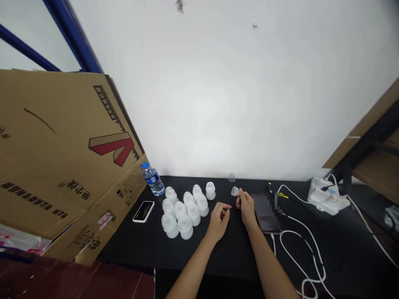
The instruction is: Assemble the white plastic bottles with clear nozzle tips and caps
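My right hand (pixel 246 207) pinches a small, translucent white cup-shaped piece (pixel 235 191) between thumb and fingers. Just behind it, a clear domed cap (pixel 232 177) stands on the black table near the wall. My left hand (pixel 219 222) hovers over or rests on the table, fingers loosely curled and thumb apart, with nothing seen in it. To its left is a cluster of several small white bottles (pixel 193 214) with clear domed caps. A white bottle (pixel 210 191) without a dome stands upright at the cluster's back right.
A water bottle (pixel 153 179) and a white-framed device (pixel 144 211) are on the left, beside a large cardboard box (pixel 62 149). Close to my right hand lies a phone (pixel 266 214). White cables (pixel 307 224) and a power strip (pixel 326 195) occupy the right side.
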{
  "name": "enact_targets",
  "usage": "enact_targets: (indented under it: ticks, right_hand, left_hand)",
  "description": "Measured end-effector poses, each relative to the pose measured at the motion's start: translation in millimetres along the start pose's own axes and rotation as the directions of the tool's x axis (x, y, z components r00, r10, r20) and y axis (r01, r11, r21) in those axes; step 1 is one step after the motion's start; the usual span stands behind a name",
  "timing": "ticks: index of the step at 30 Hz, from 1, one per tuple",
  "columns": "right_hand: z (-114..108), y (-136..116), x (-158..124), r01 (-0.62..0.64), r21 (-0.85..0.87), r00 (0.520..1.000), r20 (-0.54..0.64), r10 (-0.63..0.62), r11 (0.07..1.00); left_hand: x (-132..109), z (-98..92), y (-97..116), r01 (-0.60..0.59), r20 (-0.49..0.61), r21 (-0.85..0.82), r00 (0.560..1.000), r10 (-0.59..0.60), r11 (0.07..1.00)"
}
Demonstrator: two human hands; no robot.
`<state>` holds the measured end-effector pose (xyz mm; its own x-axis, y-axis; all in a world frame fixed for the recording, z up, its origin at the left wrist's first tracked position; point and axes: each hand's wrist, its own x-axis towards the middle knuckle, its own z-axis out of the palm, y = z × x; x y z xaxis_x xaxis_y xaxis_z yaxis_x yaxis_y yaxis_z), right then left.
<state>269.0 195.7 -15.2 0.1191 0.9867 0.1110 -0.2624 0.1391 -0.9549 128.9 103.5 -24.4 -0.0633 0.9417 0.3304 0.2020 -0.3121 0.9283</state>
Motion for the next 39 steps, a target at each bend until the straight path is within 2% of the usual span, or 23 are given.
enact_targets:
  ticks: [3,7,10,13,16,19,21,25,29,31,36,39]
  right_hand:
    - [14.4,-9.4,-2.5,0.078,-0.056,0.996,0.053,-0.075,0.995]
    - [47.1,-27.7,2.1,0.189,-0.164,0.969,0.190,-0.157,0.968]
    - [73.4,-35.6,12.0,0.312,-0.319,0.938,0.255,-0.236,0.895]
    - [95.2,-34.2,23.1,0.442,-0.426,0.883,0.362,-0.299,0.789]
    - [110.0,-27.2,29.7,0.526,-0.428,0.827,0.461,-0.323,0.735]
    - [116.7,-20.4,29.6,0.548,-0.373,0.787,0.535,-0.309,0.749]
    - [117.1,-17.6,28.3,0.538,-0.350,0.779,0.555,-0.293,0.767]
    - [111.6,-14.8,31.2,0.511,-0.364,0.822,0.472,-0.319,0.779]
    - [100.2,-12.3,42.6,0.408,-0.385,0.911,0.236,-0.339,0.828]
    - [91.0,-11.5,47.7,0.355,-0.371,0.934,0.117,-0.336,0.858]
    - [59.6,-10.7,45.6,0.298,-0.305,0.946,-0.033,-0.323,0.904]
    - [44.4,-7.5,34.3,0.182,-0.101,0.981,-0.050,-0.188,0.978]
  left_hand:
    - [0.5,0.8,1.6,-0.005,0.035,0.022,0.999,0.004,1.000]
    - [0.5,1.4,4.2,0.023,0.069,0.000,0.997,-0.023,1.000]
    - [0.2,0.5,7.0,0.016,0.080,-0.033,0.997,-0.014,0.999]
    - [-0.2,-0.7,9.6,0.018,0.076,-0.084,0.997,-0.011,0.996]
    - [-0.2,-1.5,10.8,0.017,0.068,-0.107,0.998,-0.010,0.994]
    - [0.2,-1.9,11.2,0.008,0.066,-0.114,0.998,-0.001,0.993]
    - [0.4,-2.1,11.2,0.006,0.070,-0.110,0.998,0.002,0.994]
    - [-0.1,-1.9,9.8,0.002,0.073,-0.083,0.997,0.005,0.997]
    - [-0.6,-1.2,8.6,0.008,0.088,-0.005,0.996,-0.008,1.000]
    - [-1.3,-1.6,10.0,-0.008,0.098,0.062,0.995,0.002,0.998]
    - [-5.4,-3.2,17.3,-0.121,0.037,0.164,0.992,0.117,0.979]
    - [-7.0,-1.2,18.0,-0.208,-0.059,0.293,0.970,0.235,0.933]
